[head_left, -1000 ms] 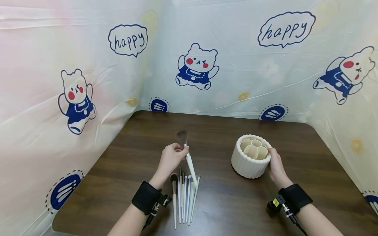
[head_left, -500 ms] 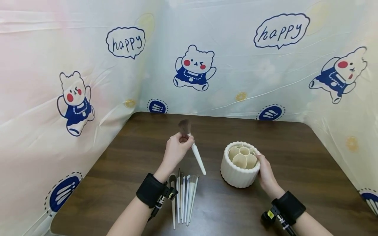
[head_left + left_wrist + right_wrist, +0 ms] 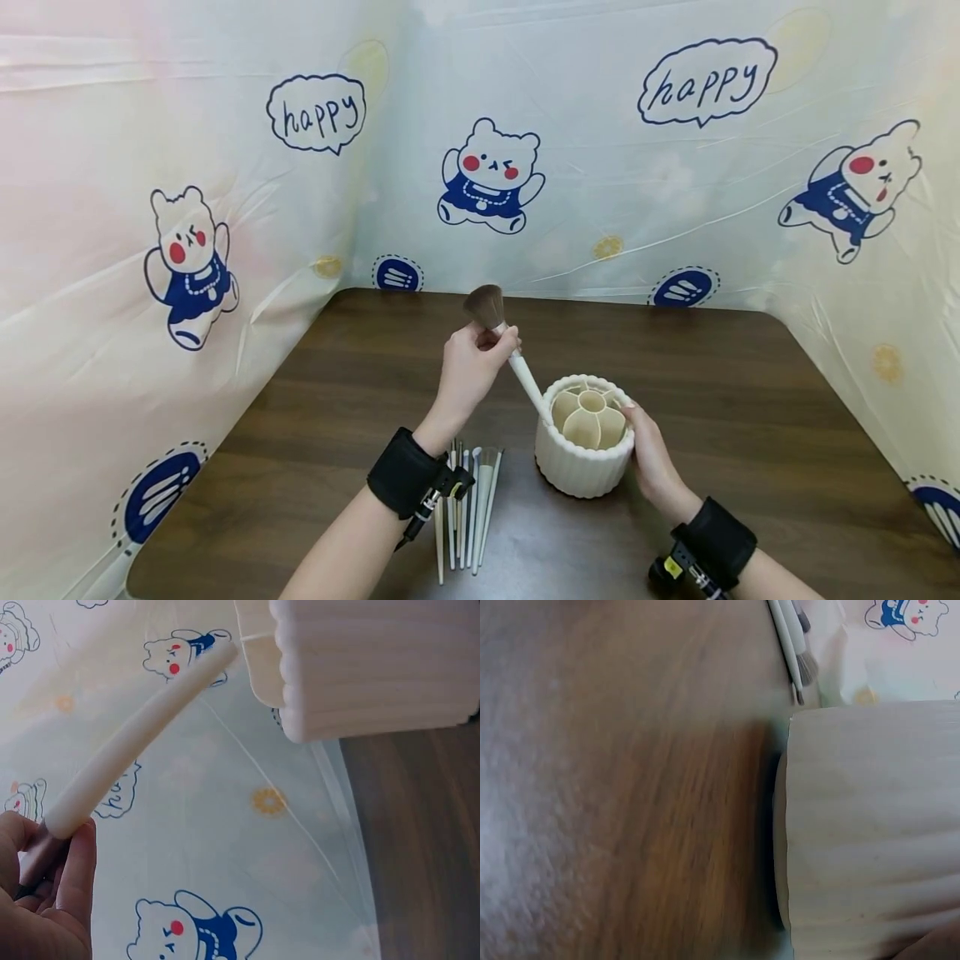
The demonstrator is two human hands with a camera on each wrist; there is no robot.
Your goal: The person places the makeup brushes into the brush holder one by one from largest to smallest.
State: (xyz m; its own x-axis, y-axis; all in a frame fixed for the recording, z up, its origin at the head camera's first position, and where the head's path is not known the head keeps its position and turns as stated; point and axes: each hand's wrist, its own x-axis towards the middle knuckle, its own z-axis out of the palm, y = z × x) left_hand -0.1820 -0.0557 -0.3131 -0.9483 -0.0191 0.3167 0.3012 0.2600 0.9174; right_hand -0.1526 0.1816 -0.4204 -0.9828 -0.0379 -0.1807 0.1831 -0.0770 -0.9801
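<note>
Dark wood-grain counter (image 3: 337, 400), rounded corners, fenced on the far, left and right sides by a pale printed sheet (image 3: 600, 167) with bears and "happy" bubbles; near edge out of frame; open bare wood lies behind the holder toward the far edge, and to the right of it; less room on the near left, where a row of brushes (image 3: 468, 500) lies side by side, heads pointing away from the person.

Ribbed white brush holder (image 3: 577, 467) stands upright near the counter's middle, with petal-shaped compartments round a central tube, all of which look empty; the row of brushes lies just beside its left wall, apart from it.

Left hand (image 3: 472, 371) raised above the counter, forearm coming up from the near left, black wrist band on; fingers and thumb curled round the large powder brush (image 3: 510, 354) just below its dark bristle head; brush tilted, bristles up and away, white handle slanting down to the right; handle tip at the holder's left rim, touching or just over it, cannot tell which from the head view; left wrist view shows the tip at the rim's edge.

Right hand (image 3: 648, 446) rests against the holder's right wall, fingers wrapped along the ribbed side near the rim, forearm low from the near right; right wrist view shows only the wall and blurred wood.
</note>
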